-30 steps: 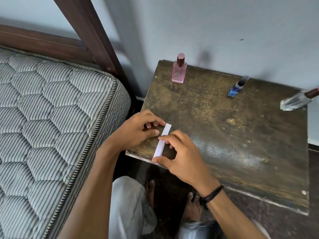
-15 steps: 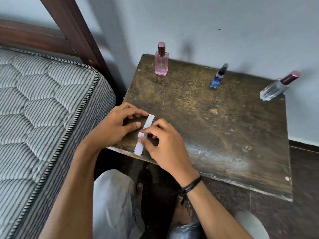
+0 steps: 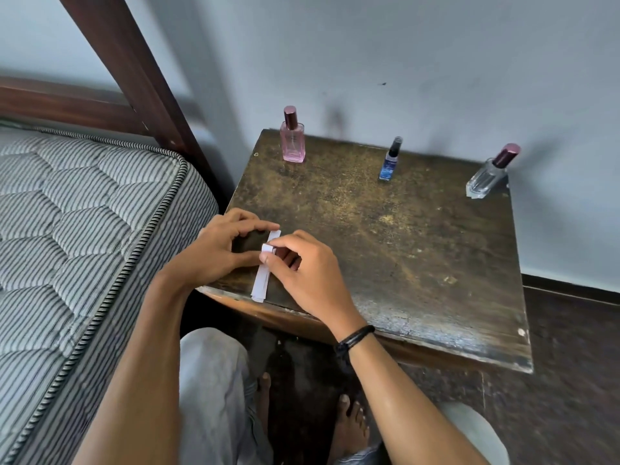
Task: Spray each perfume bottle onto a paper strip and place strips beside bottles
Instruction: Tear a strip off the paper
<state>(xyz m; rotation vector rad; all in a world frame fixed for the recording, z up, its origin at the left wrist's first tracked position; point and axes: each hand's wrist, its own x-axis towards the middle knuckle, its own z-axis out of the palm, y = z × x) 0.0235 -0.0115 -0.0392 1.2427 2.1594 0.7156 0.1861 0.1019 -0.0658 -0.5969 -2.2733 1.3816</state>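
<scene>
Three bottles, labels illegible, fingers pinching strip

Nothing can be read here; the print on the small blue spray bottle is too blurred to make out.

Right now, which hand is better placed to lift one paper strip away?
Probably right: the right hand pinches the lifted end of the top strip, while the left hand holds the strip stack down.
</scene>
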